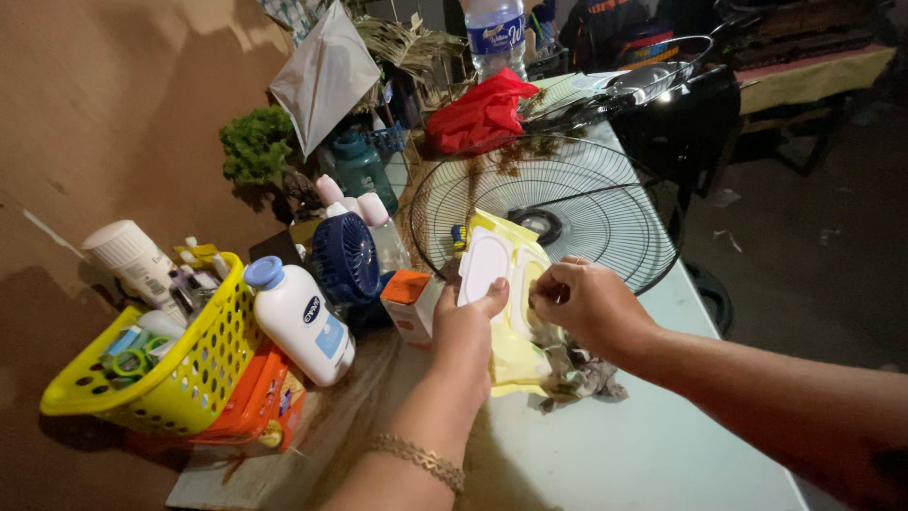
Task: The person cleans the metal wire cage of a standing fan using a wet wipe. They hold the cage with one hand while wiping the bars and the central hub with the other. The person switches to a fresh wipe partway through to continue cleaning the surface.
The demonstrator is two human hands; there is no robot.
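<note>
**Two hands at a yellow wipes pack beside the wire fan guard**

The round black wire fan guard [558,213] lies flat on the pale tabletop [615,454] and serves as the landmark here. Just in front of its near rim, partly overlapping it, sits a soft yellow wipes pack with a white flip lid [501,284]; the lid stands open.

The left hand [463,331], a gold chain bracelet [416,459] on its wrist, is closed on the pack's near-left edge, thumb pressed against the raised lid. The right hand [586,303] is pinched narrow at the pack's opening, fingertips together; whether a wipe is between them cannot be told. Below the right hand, also in front of the guard, lies a crumpled dirty grey wipe [577,374].

Left of the guard stand a small orange-and-white carton [411,303], a dark blue handheld fan [345,255] and a white plastic bottle with a blue cap [303,322]. Farther left of it, a yellow perforated plastic basket [189,364] holds small toiletries. Behind the guard lie a red crumpled plastic bag [482,114] and a clear plastic water bottle [495,33].
</note>
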